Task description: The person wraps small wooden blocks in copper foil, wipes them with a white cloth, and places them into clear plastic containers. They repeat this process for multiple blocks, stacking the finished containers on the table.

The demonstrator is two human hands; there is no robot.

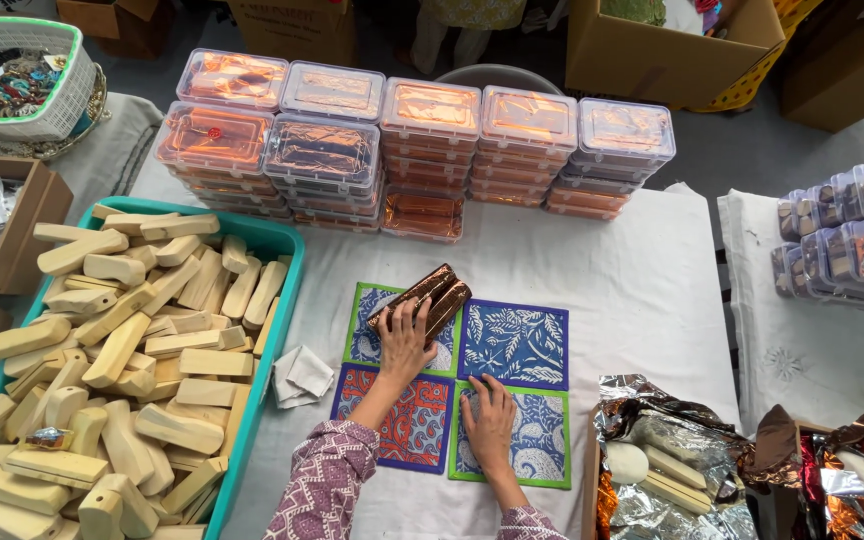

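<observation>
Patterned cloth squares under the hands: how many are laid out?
4, in a two-by-two block: upper-left blue, upper-right blue, lower-left red, lower-right blue. Left hand and right hand partly cover three.

By the fingers lie 4 printed squares [512, 343]: 2 blue, 1 red, 1 blue with a green border. 1 foil-wrapped block [427, 298] sits under the left fingertips. 2 hands show. Beyond the fingers stand 7 stacks of clear boxes [430, 110]. Left of the fingers is 1 teal tray [287, 262] of wooden blocks [122, 350], too many to count, and 1 folded cloth [302, 375].
</observation>
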